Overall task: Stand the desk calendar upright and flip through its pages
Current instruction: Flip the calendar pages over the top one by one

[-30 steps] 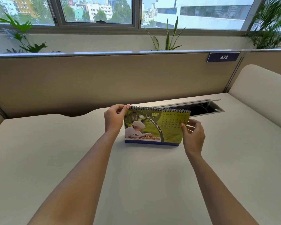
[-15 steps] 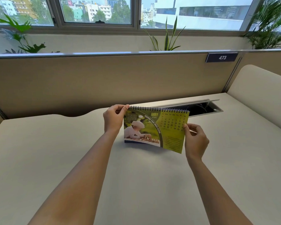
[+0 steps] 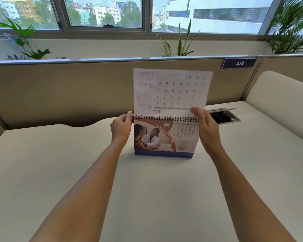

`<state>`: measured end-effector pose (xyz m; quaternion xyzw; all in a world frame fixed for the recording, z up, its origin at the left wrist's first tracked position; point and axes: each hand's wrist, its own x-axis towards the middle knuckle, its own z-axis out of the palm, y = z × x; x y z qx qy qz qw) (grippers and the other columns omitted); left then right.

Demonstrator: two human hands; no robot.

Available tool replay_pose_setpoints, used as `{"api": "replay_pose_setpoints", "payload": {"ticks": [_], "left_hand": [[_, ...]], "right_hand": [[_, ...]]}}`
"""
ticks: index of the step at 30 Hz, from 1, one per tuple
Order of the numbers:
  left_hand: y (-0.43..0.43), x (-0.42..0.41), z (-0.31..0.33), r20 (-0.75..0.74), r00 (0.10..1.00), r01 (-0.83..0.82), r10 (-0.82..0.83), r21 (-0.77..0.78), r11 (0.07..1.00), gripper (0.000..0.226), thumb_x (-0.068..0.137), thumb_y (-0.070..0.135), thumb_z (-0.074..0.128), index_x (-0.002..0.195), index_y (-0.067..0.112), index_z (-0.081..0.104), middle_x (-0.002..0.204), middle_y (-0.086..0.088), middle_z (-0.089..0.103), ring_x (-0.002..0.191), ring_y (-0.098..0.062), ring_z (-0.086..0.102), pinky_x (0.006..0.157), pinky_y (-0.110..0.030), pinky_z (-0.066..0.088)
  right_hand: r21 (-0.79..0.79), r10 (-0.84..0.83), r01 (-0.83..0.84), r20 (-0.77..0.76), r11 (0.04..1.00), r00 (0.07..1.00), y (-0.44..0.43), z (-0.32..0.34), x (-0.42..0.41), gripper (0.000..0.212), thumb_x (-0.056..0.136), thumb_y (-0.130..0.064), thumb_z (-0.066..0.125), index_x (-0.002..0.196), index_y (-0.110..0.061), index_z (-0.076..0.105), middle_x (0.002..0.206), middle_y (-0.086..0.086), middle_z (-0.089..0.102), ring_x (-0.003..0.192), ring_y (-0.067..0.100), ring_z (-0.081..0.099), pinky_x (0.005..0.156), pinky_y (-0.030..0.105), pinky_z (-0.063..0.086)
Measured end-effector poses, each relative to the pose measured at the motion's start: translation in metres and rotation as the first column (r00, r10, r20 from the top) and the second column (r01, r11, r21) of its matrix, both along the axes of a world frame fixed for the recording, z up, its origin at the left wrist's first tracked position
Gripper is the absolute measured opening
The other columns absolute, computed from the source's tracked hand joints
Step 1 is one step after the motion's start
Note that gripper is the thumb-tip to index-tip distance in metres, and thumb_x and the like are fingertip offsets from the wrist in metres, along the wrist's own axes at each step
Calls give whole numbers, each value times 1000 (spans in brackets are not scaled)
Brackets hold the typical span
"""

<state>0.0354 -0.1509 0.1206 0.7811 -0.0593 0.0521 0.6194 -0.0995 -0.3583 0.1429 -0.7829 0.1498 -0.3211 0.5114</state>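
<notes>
The desk calendar [image 3: 164,138] stands upright on the beige desk [image 3: 147,198], its spiral binding on top and the June page facing me. One flipped page [image 3: 171,89] sticks straight up above the binding, showing its white back with upside-down dates. My left hand [image 3: 121,128] pinches the top left corner of the calendar at the spiral. My right hand [image 3: 207,127] is at the top right corner, fingertips on the lower edge of the raised page; whether it grips or only pushes the page is unclear.
A padded partition [image 3: 77,91] with a blue sign reading 473 [image 3: 239,63] runs behind the desk. An open cable hatch [image 3: 223,117] lies in the desk just right of the calendar. A side panel [image 3: 283,105] borders the right. Plants stand on the window sill.
The green May page, lifted by my right hand from its lower right corner, has swung up over the spiral and now stands vertical. The June page is uncovered. My left hand has stayed put.
</notes>
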Motion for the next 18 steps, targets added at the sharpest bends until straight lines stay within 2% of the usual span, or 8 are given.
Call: {"api": "replay_pose_setpoints", "payload": {"ticks": [2, 3, 5, 7, 10, 14, 18], "left_hand": [[0, 0, -2, 36, 999, 12, -13, 30, 999, 34, 94, 34, 47, 91, 11, 71, 90, -7, 73, 86, -21, 66, 73, -26, 52], [0, 0, -2, 53, 998, 13, -15, 41, 999, 31, 93, 34, 49, 92, 11, 71, 90, -6, 72, 85, -19, 65, 67, -19, 48], [0, 0, -3, 90, 996, 9, -14, 58, 998, 27, 92, 31, 53, 97, 9, 69, 93, -7, 72, 87, -19, 64, 64, -15, 43], [0, 1, -4, 119, 993, 8, -14, 47, 999, 23, 90, 28, 57, 99, 9, 66, 93, -7, 70, 89, -20, 65, 64, -15, 44], [1, 1, -3, 139, 990, 16, -18, 13, 1000, 18, 89, 26, 60, 99, 11, 62, 91, -7, 68, 86, -20, 65, 66, -17, 47], [0, 1, -6, 165, 985, 44, -52, 53, 998, 22, 93, 25, 54, 104, 12, 67, 97, -9, 70, 89, -18, 63, 57, -2, 44], [0, 0, -8, 183, 983, 13, -31, 100, 995, 30, 94, 28, 51, 105, 5, 67, 99, -15, 71, 86, -16, 59, 53, 3, 41]], "right_hand": [[-363, -119, 57, -152, 930, 981, -3, -3, 7, 37, 99, -41, 35, 119, -23, 59, 113, 3, 63, 106, 20, 55, 81, 33, 51], [-470, -169, 66, -181, 880, 969, -5, -4, 9, 37, 98, -39, 37, 121, -19, 60, 115, 5, 64, 110, 22, 53, 89, 38, 47], [-571, -206, 54, -205, 819, 957, -10, -7, 13, 35, 97, -35, 42, 119, -15, 62, 115, 6, 67, 111, 24, 54, 94, 40, 42], [-615, -220, 27, -241, 788, 945, -14, -11, 16, 33, 96, -36, 45, 114, -14, 63, 112, 6, 69, 108, 25, 56, 92, 39, 42], [-597, -203, 2, -269, 802, 941, -19, -16, 19, 34, 96, -38, 44, 108, -13, 63, 109, 6, 67, 104, 24, 54, 84, 35, 42], [-554, -162, -20, -278, 832, 947, -21, -16, 20, 35, 96, -38, 44, 106, -11, 62, 105, 7, 66, 103, 23, 52, 79, 29, 41], [-531, -207, 31, -275, 847, 939, -19, -19, 20, 37, 94, -44, 45, 104, -12, 61, 105, 7, 63, 101, 19, 46, 78, 27, 37]]}}
